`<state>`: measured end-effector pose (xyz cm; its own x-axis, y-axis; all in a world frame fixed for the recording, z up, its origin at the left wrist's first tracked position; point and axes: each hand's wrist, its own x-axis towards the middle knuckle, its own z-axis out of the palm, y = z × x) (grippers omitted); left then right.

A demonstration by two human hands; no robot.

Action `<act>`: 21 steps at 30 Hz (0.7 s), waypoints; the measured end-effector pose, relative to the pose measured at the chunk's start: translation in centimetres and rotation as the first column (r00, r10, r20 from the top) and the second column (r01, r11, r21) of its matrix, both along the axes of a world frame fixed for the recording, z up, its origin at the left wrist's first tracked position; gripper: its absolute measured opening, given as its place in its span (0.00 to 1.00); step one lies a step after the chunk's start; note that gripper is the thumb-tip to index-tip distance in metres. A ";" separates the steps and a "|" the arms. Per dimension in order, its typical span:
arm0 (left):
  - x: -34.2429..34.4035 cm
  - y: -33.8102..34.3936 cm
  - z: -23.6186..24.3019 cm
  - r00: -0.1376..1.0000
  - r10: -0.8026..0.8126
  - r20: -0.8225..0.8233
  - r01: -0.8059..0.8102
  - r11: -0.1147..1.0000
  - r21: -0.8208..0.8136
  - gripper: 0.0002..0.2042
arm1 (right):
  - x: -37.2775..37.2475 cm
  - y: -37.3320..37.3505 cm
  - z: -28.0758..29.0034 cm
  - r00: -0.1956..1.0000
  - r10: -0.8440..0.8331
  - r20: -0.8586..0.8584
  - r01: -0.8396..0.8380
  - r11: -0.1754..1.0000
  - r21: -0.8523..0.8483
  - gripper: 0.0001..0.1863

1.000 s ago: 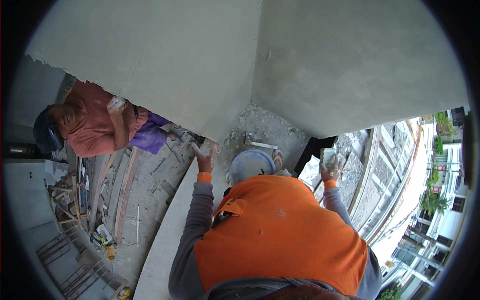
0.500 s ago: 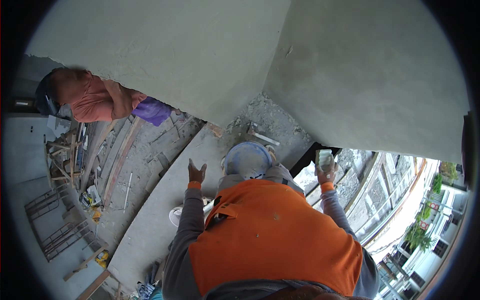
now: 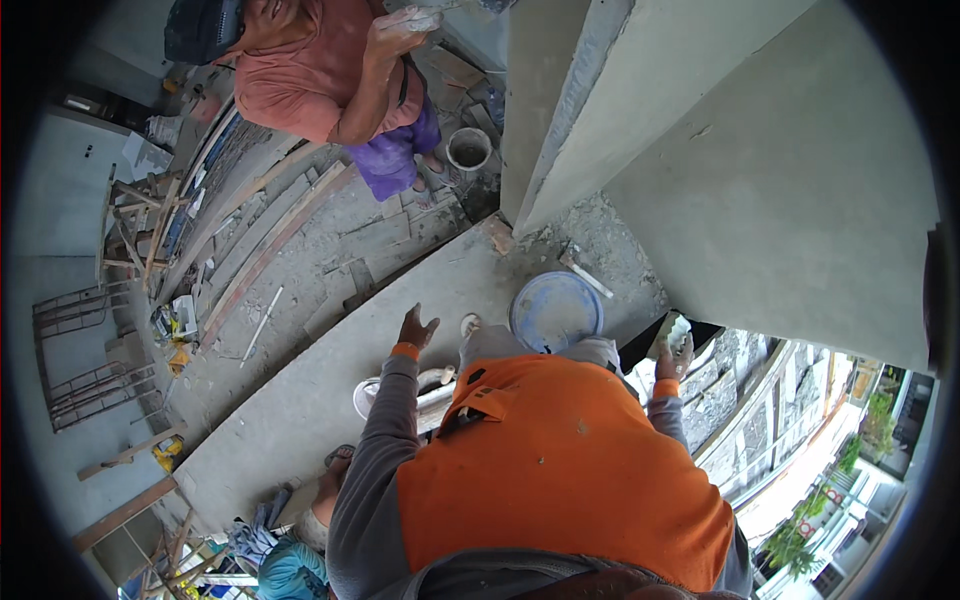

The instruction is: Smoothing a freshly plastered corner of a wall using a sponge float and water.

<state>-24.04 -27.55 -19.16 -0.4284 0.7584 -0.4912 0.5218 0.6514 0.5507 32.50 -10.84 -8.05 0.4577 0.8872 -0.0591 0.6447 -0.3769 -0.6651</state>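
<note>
My left hand is raised over the concrete slab with its fingers apart and nothing in it. Below it, a white rounded container is partly hidden by my sleeve. My right hand grips a pale, chunky block beside a dark gap at the slab's edge. Between my hands, a dusty blue round bucket top sits before my legs. Behind it a tool with a pale handle lies on rubble, near the plastered wall corner.
A co-worker in pink holds something whitish, near a dark bucket. Another person in teal is at lower left. Planks and debris cover the lower floor; metal scaffold frames stand left. Outside at right are planks and buildings.
My left hand has left the wall's lower edge and hangs open; my right still grips the block. My view has swung, showing more of the co-worker, their bucket, and the person in teal.
</note>
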 end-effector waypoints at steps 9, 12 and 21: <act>-7.0 -10.5 -0.7 0.976 0.213 -0.055 -0.217 0.973 -0.076 0.42 | -6.4 -1.2 5.7 0.978 0.131 0.161 -0.146 0.985 0.089 0.41; -5.7 -10.0 -1.0 0.981 0.193 -0.010 -0.193 0.977 -0.094 0.42 | -5.7 -1.7 5.9 0.984 0.125 0.128 -0.144 0.977 0.158 0.41; -2.7 -2.3 0.2 0.999 0.030 0.019 -0.032 0.997 0.073 0.41 | -0.6 -7.5 0.5 0.995 0.064 0.072 -0.074 0.985 0.155 0.39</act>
